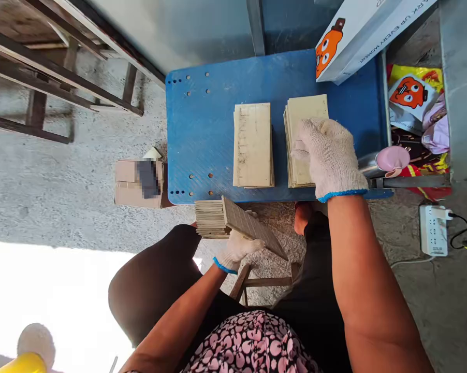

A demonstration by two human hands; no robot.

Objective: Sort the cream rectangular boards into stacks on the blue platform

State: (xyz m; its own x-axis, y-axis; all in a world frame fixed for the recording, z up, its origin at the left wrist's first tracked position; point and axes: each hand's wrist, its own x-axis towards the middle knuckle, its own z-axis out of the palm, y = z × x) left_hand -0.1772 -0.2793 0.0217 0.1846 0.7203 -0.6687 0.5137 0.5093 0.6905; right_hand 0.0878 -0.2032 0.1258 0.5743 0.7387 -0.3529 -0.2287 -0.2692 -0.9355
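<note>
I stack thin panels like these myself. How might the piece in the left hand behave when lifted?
The thin board juts past the left hand without sagging, so it is probably stiff. Held one-handed, it seems light. The knit glove likely helps grip on its flat faces.

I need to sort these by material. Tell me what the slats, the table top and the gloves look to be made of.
Slats: probably thin wood or bamboo, pale tan and matte, unfinished; the one in the left hand shows fine grain lines.
Table top: blue with a dull sheen, drilled holes and scuffs; plastic or painted board, hard to tell.
Gloves, as on the right hand: off-white knit, likely cotton, with blue cuffs.
</note>
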